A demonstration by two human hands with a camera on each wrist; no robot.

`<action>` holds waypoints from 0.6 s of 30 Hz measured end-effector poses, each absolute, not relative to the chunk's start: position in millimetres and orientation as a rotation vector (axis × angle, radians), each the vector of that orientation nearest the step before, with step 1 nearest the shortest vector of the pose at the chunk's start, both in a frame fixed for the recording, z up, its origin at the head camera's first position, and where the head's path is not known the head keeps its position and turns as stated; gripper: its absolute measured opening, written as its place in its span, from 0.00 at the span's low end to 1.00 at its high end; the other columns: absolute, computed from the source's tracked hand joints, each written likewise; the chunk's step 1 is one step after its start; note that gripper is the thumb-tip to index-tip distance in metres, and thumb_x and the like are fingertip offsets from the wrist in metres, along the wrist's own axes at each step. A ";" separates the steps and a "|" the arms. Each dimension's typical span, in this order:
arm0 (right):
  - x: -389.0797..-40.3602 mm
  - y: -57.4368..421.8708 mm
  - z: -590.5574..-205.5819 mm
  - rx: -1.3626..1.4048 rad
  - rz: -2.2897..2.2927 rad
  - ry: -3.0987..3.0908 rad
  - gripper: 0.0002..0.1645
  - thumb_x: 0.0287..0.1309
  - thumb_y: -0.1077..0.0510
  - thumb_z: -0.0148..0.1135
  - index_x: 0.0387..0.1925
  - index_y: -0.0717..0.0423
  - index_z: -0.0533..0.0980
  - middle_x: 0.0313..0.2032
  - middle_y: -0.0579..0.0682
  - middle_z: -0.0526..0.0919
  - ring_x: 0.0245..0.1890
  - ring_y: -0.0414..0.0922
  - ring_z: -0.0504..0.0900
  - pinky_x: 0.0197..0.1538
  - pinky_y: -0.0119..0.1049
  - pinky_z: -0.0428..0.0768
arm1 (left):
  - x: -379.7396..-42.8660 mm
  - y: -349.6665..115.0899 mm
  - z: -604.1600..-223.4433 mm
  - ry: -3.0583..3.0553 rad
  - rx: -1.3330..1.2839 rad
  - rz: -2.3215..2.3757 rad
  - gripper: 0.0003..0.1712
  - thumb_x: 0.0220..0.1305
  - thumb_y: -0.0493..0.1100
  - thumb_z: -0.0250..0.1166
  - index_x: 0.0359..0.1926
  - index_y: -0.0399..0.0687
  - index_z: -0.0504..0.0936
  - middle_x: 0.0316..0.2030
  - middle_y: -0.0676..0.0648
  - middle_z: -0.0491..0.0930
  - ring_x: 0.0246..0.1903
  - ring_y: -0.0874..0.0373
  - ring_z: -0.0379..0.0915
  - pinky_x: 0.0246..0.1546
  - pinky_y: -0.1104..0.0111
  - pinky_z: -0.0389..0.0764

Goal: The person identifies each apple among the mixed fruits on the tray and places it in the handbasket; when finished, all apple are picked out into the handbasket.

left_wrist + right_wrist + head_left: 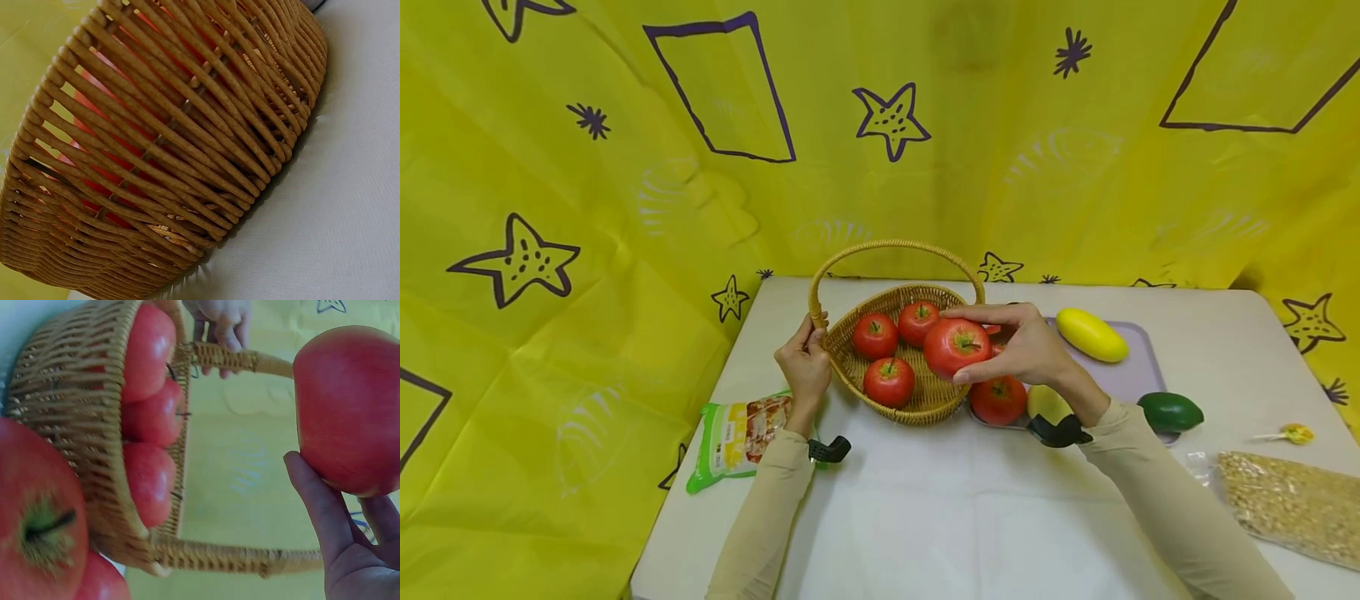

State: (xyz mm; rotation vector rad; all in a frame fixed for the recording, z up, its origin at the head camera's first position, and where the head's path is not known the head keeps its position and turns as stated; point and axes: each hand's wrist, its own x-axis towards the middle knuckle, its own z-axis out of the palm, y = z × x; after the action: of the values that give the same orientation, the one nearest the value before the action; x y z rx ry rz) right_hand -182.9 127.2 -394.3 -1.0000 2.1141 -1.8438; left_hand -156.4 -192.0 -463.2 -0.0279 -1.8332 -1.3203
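Observation:
A woven wicker basket (936,411) with a tall arched handle (891,244) stands on the table, with three red apples inside, one of them a front apple (888,383). My left hand (805,367) grips the left foot of the handle at the rim. Over the basket's right side, my right hand (1030,346) holds another red apple (953,350) between thumb and fingers, stem facing me. The right wrist view shows this held apple (350,406) raised apart from the basket. In the left wrist view, the basket wall (187,137) hides most of the contents.
Right of the basket, a pale purple tray (1138,354) bears a red apple (997,402), a pale yellow fruit (1047,404) and a yellow oval fruit (1092,335). A dark green fruit (1170,412), lollipop (1296,433), grain bag (1292,504) and green-edged food packet (733,437) lie around.

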 end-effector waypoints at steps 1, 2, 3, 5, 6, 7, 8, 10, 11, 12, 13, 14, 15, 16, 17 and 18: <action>-182.9 124.8 -395.6 -0.996 -1.825 2.133 0.43 0.37 0.70 0.87 0.61 0.57 0.85 0.55 0.46 0.90 0.47 0.44 0.89 0.46 0.41 0.92 | -156.4 -191.8 -462.7 -1.834 -0.029 -1.319 0.18 0.66 0.16 0.58 0.55 0.19 0.83 0.42 0.23 0.87 0.42 0.26 0.87 0.47 0.86 0.81; -183.1 122.4 -396.8 -0.994 -1.811 2.146 0.43 0.37 0.68 0.88 0.61 0.55 0.85 0.55 0.48 0.90 0.47 0.44 0.89 0.46 0.41 0.92 | -156.4 -191.7 -462.4 -1.834 -0.031 -1.318 0.18 0.66 0.16 0.58 0.55 0.19 0.84 0.42 0.23 0.87 0.41 0.26 0.87 0.46 0.86 0.81; -183.4 120.2 -398.0 -0.989 -1.798 2.161 0.42 0.37 0.67 0.88 0.61 0.54 0.86 0.55 0.49 0.91 0.47 0.44 0.89 0.46 0.41 0.92 | -156.5 -191.6 -462.2 -1.835 -0.031 -1.314 0.18 0.66 0.16 0.58 0.55 0.19 0.84 0.42 0.24 0.87 0.41 0.27 0.87 0.46 0.86 0.81; -184.3 116.2 -400.1 -0.972 -1.769 2.184 0.41 0.38 0.64 0.89 0.60 0.51 0.86 0.55 0.50 0.91 0.48 0.43 0.89 0.47 0.40 0.92 | -156.7 -191.4 -461.8 -1.833 -0.032 -1.310 0.18 0.66 0.17 0.58 0.55 0.19 0.84 0.42 0.24 0.87 0.41 0.27 0.87 0.46 0.86 0.81; -184.8 114.3 -401.0 -0.953 -1.757 2.183 0.41 0.39 0.63 0.89 0.60 0.49 0.87 0.55 0.51 0.91 0.48 0.44 0.89 0.47 0.40 0.92 | -156.8 -191.4 -461.6 -1.831 -0.034 -1.311 0.18 0.66 0.17 0.58 0.55 0.19 0.84 0.42 0.24 0.87 0.42 0.27 0.87 0.47 0.86 0.81; -185.3 112.4 -402.0 -0.933 -1.746 2.180 0.40 0.39 0.61 0.89 0.60 0.48 0.87 0.55 0.51 0.91 0.48 0.45 0.89 0.48 0.40 0.91 | -156.9 -191.3 -461.5 -1.830 -0.034 -1.310 0.18 0.66 0.17 0.58 0.55 0.19 0.84 0.42 0.23 0.87 0.42 0.27 0.87 0.47 0.86 0.81; -186.0 110.5 -403.0 -0.913 -1.734 2.175 0.40 0.40 0.60 0.89 0.61 0.48 0.86 0.55 0.51 0.90 0.49 0.46 0.89 0.49 0.41 0.91 | -157.1 -191.4 -461.5 -1.829 -0.033 -1.310 0.18 0.66 0.17 0.58 0.55 0.19 0.84 0.42 0.23 0.87 0.42 0.27 0.87 0.47 0.85 0.81; -187.2 107.2 -405.4 -0.872 -1.705 2.174 0.40 0.41 0.58 0.89 0.61 0.47 0.86 0.56 0.51 0.90 0.50 0.48 0.89 0.50 0.41 0.91 | -157.2 -191.5 -461.5 -1.827 -0.034 -1.313 0.18 0.66 0.17 0.58 0.55 0.19 0.83 0.42 0.23 0.87 0.43 0.27 0.87 0.48 0.85 0.82; -187.7 105.5 -406.5 -0.853 -1.691 2.175 0.41 0.41 0.57 0.90 0.62 0.47 0.86 0.57 0.51 0.90 0.51 0.49 0.89 0.51 0.41 0.91 | -157.0 -191.5 -461.4 -1.828 -0.033 -1.316 0.18 0.66 0.17 0.58 0.55 0.19 0.83 0.42 0.23 0.87 0.43 0.27 0.87 0.48 0.84 0.82; -188.2 103.9 -407.8 -0.833 -1.677 2.177 0.41 0.41 0.56 0.90 0.62 0.48 0.86 0.57 0.52 0.89 0.51 0.50 0.88 0.51 0.41 0.91 | -156.9 -191.6 -461.5 -1.828 -0.033 -1.321 0.18 0.66 0.16 0.58 0.55 0.19 0.83 0.43 0.23 0.87 0.44 0.27 0.87 0.48 0.84 0.82; -188.6 102.5 -409.4 -0.815 -1.660 2.192 0.42 0.40 0.55 0.90 0.62 0.48 0.86 0.57 0.52 0.89 0.51 0.50 0.88 0.51 0.41 0.91 | -156.8 -191.7 -461.6 -1.829 -0.033 -1.325 0.18 0.66 0.16 0.58 0.55 0.19 0.83 0.43 0.23 0.87 0.44 0.27 0.87 0.48 0.84 0.82; -189.2 101.1 -411.2 -0.798 -1.642 2.210 0.42 0.40 0.54 0.91 0.62 0.47 0.86 0.56 0.52 0.90 0.50 0.50 0.88 0.51 0.40 0.90 | -156.8 -191.8 -461.7 -1.830 -0.033 -1.329 0.18 0.66 0.16 0.58 0.55 0.19 0.83 0.43 0.23 0.87 0.44 0.27 0.87 0.48 0.84 0.82; -189.6 99.8 -412.6 -0.786 -1.623 2.232 0.43 0.39 0.53 0.91 0.62 0.48 0.86 0.55 0.52 0.90 0.49 0.49 0.89 0.50 0.39 0.90 | -156.9 -192.1 -462.3 -1.831 -0.031 -1.334 0.18 0.67 0.16 0.58 0.56 0.18 0.83 0.43 0.23 0.87 0.44 0.27 0.87 0.48 0.84 0.82; -190.1 98.4 -414.2 -0.772 -1.606 2.254 0.43 0.39 0.52 0.91 0.62 0.48 0.86 0.54 0.53 0.90 0.48 0.49 0.89 0.49 0.39 0.90 | -157.3 -192.4 -463.1 -1.832 -0.028 -1.337 0.18 0.67 0.17 0.58 0.56 0.19 0.83 0.43 0.23 0.87 0.44 0.27 0.87 0.48 0.84 0.82; -190.8 96.9 -416.1 -0.764 -1.591 2.270 0.43 0.39 0.51 0.91 0.62 0.48 0.86 0.53 0.53 0.90 0.47 0.48 0.90 0.48 0.39 0.90 | -158.1 -193.1 -464.7 -1.834 -0.023 -1.337 0.18 0.67 0.17 0.58 0.56 0.18 0.83 0.43 0.23 0.87 0.44 0.27 0.87 0.48 0.83 0.82; -191.6 95.6 -418.2 -0.759 -1.574 2.291 0.44 0.38 0.50 0.91 0.62 0.49 0.86 0.52 0.54 0.91 0.46 0.48 0.90 0.48 0.38 0.90 | -159.3 -194.0 -467.0 -1.836 -0.018 -1.336 0.18 0.67 0.17 0.58 0.56 0.18 0.83 0.43 0.23 0.87 0.44 0.27 0.87 0.48 0.83 0.82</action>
State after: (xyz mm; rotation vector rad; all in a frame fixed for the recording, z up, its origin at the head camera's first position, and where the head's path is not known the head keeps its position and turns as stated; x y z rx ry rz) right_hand -191.6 95.6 -418.2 -0.7585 2.2906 -1.5744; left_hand -159.3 -194.0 -467.0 -0.0184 -1.8356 -1.3358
